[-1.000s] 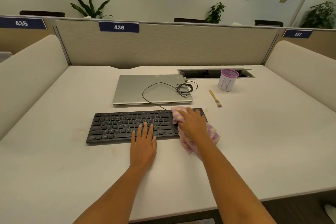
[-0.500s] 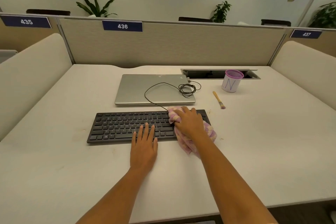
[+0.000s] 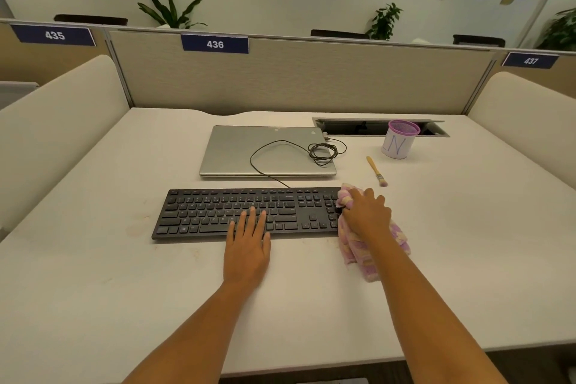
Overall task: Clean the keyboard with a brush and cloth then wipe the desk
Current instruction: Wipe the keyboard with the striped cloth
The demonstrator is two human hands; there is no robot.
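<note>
Two hands are at the black keyboard [image 3: 202,212], which lies across the middle of the desk [image 3: 93,274]: my left hand [image 3: 247,248] rests flat, fingers straight, on keys by its near edge, holding nothing, while my right hand [image 3: 366,215] grips the pink-and-yellow cloth [image 3: 361,259] bunched against the keyboard's right end, the rest trailing under my wrist. The brush [image 3: 377,171] lies loose on the desk just behind that hand, untouched.

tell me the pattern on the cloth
Pink, lilac and pale yellow checks on the cloth, seen in the head view under the right hand.
</note>
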